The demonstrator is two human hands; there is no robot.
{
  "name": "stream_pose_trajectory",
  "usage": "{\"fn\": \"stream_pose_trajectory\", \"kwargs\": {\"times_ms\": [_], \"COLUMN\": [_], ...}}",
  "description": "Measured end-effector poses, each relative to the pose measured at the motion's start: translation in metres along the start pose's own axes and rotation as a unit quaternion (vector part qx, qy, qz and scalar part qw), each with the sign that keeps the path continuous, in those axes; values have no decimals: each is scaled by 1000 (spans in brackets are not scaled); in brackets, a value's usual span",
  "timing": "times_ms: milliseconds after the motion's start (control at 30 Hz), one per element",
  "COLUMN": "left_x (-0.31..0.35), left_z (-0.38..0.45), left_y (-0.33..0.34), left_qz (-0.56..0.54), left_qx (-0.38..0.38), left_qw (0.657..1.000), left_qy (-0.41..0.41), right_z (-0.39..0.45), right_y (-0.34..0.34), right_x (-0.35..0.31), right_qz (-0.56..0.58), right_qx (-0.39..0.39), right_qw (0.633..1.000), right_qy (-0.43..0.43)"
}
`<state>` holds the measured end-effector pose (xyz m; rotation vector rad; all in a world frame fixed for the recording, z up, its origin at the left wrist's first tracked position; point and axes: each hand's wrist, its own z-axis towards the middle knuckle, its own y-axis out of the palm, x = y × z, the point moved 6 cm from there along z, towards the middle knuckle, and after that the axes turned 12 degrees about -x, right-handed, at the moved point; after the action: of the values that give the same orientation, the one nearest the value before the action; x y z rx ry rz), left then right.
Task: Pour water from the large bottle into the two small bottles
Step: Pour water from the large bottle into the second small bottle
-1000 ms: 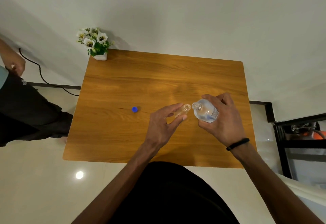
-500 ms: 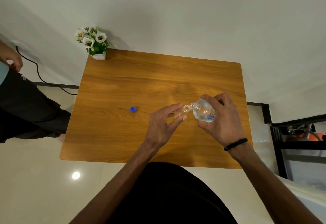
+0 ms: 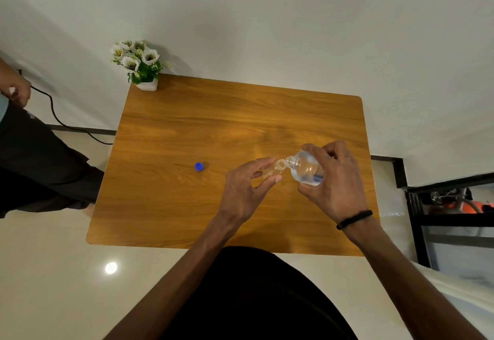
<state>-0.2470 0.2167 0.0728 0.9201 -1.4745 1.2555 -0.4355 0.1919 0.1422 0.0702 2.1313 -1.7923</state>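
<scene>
My right hand [image 3: 335, 179] grips the large clear bottle [image 3: 306, 170], which is tilted to the left with its open neck at the mouth of a small clear bottle [image 3: 275, 169]. My left hand [image 3: 244, 192] holds that small bottle between thumb and fingers above the wooden table [image 3: 213, 125]. A blue cap [image 3: 199, 166] lies on the table to the left of my hands. I see only one small bottle; my hands hide most of it.
A small white pot of white flowers [image 3: 139, 67] stands at the table's far left corner. Another person [image 3: 32, 157] stands to the left of the table, near a black cable. A black metal rack [image 3: 449, 214] is at the right.
The large bottle has tipped further left, bringing its neck to the small bottle's mouth. My left hand has stayed in place.
</scene>
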Motion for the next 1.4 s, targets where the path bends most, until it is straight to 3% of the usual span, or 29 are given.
{"fn": "stream_pose_trajectory", "kwargs": {"times_ms": [1400], "left_x": [1], "left_z": [2], "left_y": [4], "left_qz": [-11], "left_qx": [-4], "left_qw": [1000], "left_qy": [-3], "right_z": [-4], "right_y": [-6], "right_x": [-2], "right_qz": [-44], "right_qx": [5], "right_qw": [999], "right_qy": [17]}}
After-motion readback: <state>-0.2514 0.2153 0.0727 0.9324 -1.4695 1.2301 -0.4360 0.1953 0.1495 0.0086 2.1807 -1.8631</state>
